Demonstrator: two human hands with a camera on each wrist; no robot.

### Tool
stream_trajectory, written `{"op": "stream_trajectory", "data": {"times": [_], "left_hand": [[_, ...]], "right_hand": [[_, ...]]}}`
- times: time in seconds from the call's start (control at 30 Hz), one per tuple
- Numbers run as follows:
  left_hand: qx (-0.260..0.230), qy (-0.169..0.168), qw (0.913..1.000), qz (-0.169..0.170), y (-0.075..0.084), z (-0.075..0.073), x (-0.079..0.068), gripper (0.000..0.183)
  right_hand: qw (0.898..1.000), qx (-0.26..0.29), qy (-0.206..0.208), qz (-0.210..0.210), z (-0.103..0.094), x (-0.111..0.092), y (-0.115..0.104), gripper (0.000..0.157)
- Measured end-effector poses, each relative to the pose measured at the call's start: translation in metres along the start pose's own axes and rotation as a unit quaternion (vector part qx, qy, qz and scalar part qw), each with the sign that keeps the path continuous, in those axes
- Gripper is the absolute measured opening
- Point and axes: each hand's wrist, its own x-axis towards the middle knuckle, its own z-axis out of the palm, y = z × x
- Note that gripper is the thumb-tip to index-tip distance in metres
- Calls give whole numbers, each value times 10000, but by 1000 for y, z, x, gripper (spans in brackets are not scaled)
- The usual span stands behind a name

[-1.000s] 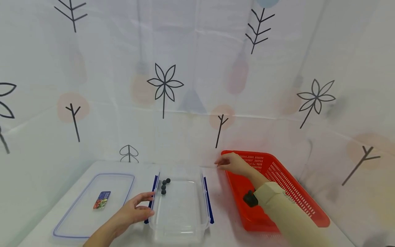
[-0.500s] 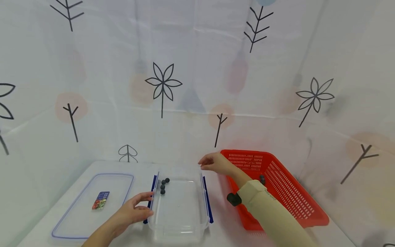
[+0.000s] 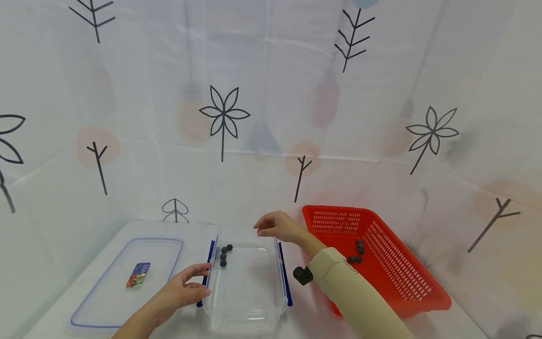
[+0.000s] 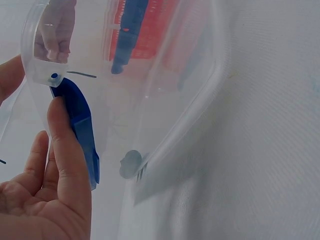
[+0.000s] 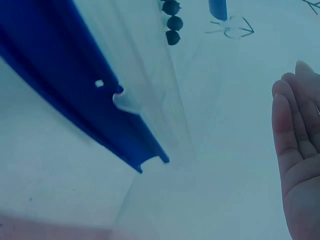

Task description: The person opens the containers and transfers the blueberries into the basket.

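A clear plastic food container (image 3: 245, 314) stands on the table, its blue side latches (image 4: 82, 125) hanging down. Inside, along its left wall, lies a short row of small dark balls (image 3: 223, 257), like blueberries. My left hand (image 3: 182, 292) touches the left wall with thumb and forefinger; in the left wrist view a finger lies along the latch. Over the container's far part hovers my right hand (image 3: 279, 227), palm down. In the right wrist view, its fingers (image 5: 283, 117) lie side by side with the thumb near their tips; I cannot tell whether they hold anything.
To the right stands a red perforated basket (image 3: 383, 278) with several more dark balls (image 3: 360, 246) in it. A clear lid (image 3: 101, 301) with a blue edge and a printed label (image 3: 138, 275) lies left. A patterned white sheet (image 3: 262, 188) hangs behind the table.
My right hand has moved left, from the basket's near-left rim to above the container, uncovering dark balls in the basket. The left hand stays on the container's left wall.
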Motion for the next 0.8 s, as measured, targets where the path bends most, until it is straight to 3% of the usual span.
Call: {"op": "stream_trajectory", "data": {"times": [0.37,0.5,0.8], "left_hand": [[91,155,9998,-99,1,2,2,71],[126,269,9994,-162,1,4,4,70],[119,188,9996,-152,-1,1,4,70]], "right_hand": [[9997,136,-213,-76,17,15,-8,15],[9995,158,-242,-152,21,14,-23,16],[9990,178,-355,-198,48,37,-12,15]]}}
